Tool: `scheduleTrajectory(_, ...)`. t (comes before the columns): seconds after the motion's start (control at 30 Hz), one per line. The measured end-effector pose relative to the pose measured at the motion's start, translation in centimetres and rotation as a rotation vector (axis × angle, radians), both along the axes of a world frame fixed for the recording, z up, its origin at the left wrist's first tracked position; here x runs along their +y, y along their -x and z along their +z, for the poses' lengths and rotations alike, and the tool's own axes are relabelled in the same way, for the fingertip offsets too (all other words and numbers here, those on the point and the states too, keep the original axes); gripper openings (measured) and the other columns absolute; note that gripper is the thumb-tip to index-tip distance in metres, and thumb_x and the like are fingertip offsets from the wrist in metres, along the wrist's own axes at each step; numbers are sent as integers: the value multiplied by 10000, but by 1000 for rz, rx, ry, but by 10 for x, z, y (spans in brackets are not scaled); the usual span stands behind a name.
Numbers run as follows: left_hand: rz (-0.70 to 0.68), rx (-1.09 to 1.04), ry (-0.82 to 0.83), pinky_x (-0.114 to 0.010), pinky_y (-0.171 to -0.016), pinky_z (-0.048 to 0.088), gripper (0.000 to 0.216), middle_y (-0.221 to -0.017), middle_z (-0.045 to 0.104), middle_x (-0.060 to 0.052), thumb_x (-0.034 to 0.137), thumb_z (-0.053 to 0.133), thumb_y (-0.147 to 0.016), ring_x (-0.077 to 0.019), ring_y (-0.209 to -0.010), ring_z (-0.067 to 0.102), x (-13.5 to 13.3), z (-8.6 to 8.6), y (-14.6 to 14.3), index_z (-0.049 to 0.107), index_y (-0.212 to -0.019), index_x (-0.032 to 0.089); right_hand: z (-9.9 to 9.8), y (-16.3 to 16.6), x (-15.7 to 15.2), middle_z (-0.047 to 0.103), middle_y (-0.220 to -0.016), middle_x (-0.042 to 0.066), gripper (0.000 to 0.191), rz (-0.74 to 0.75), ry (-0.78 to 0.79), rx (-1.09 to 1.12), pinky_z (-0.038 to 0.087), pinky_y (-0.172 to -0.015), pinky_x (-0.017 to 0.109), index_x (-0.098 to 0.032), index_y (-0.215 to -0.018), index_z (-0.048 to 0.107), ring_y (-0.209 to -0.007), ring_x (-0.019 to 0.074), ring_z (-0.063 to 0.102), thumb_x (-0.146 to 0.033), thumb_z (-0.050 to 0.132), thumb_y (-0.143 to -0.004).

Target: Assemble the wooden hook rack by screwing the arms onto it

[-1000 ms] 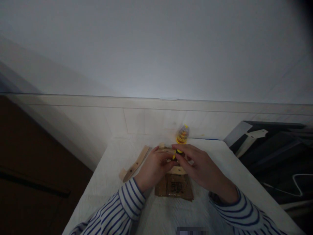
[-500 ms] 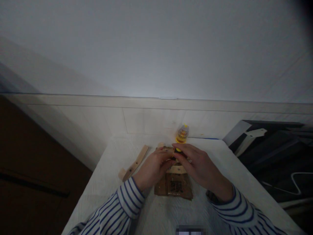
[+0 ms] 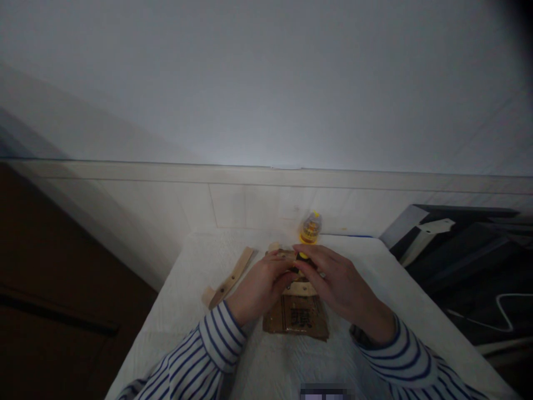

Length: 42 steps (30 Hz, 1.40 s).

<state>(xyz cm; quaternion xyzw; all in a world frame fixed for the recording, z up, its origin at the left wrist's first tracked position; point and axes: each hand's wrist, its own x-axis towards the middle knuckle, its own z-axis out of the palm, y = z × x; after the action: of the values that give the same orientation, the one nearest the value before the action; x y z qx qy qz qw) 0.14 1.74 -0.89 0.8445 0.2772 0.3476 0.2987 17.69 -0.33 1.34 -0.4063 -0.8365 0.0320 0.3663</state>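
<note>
My right hand [image 3: 335,278] is closed around a short black-and-yellow handle [image 3: 303,256], which looks like a screwdriver's; its tip is hidden by the fingers. Close against it, my left hand [image 3: 264,280] has its fingers curled over a pale wooden piece [image 3: 286,254]. Below the fingertips a wooden strip with holes [image 3: 300,289] lies across a brown cardboard piece [image 3: 295,316] with dark printing and shiny tape. To the left of my left hand rests a jointed pair of wooden strips [image 3: 231,279] with dark holes or screws.
A small clear bottle with a yellow base and tip [image 3: 310,228] stands at the table's back edge by the wall. The table [image 3: 175,333] has a white wrinkled cover. Dark panels and a white bracket [image 3: 428,233] lean at the right. A dark brown surface [image 3: 62,289] lies at the left.
</note>
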Motion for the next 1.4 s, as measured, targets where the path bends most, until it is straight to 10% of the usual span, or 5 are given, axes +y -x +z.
scheduleTrajectory(1.4, 28, 18, 19, -355, -1008, 417, 190, -1121, 681, -72, 137, 596, -869, -212, -1110, 573, 0, 2, -1, 673, -1037, 185, 9, -1, -5, 703, -1054, 79, 298, 14, 183, 7, 560, -806, 379, -213, -1167, 578, -938, 208, 669, -184, 480, -887)
